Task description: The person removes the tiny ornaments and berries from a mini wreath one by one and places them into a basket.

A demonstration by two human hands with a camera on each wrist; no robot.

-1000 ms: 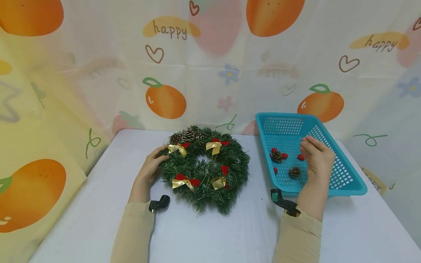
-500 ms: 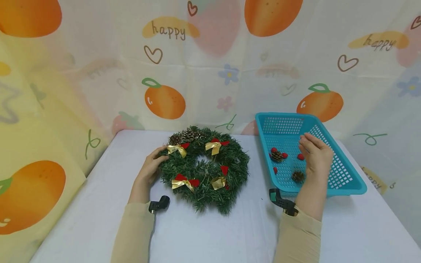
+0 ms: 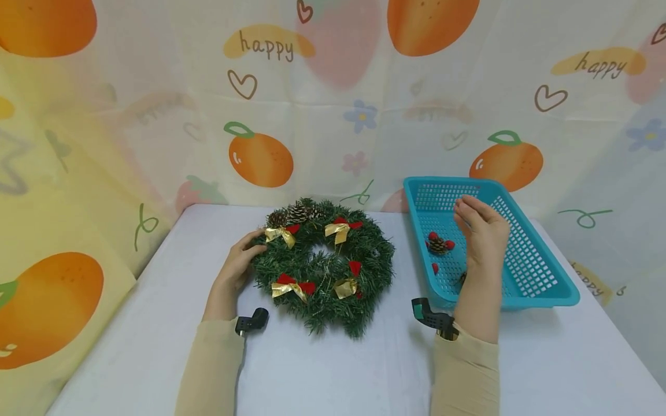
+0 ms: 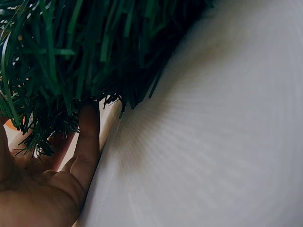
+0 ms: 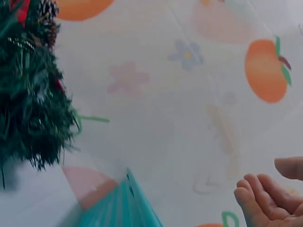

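A green wreath [image 3: 374,271] with gold and red bows and several pine cones [image 3: 298,214] lies on the white table. My left hand [image 3: 238,266] holds its left edge; in the left wrist view the hand [image 4: 45,196] has fingers against the dark green needles [image 4: 94,52]. Above the blue basket [image 3: 551,283] is my right hand [image 3: 484,237], its fingers fairly straight and close together. The right wrist view shows that hand [image 5: 274,201] with thumb and fingers apart and nothing visible between them. A pine cone [image 3: 438,246] and red pieces [image 3: 435,268] lie in the basket.
The basket stands on the table [image 3: 343,375] to the right of the wreath. Another pine cone [image 3: 462,279] in it is partly hidden by my right forearm. A patterned cloth [image 3: 322,138] hangs behind the table, with more at both sides.
My right hand has moved left and slightly up over the basket, now covering part of the nearer pine cone. That cone shifted slightly right earlier. My left hand and the wreath stay put.
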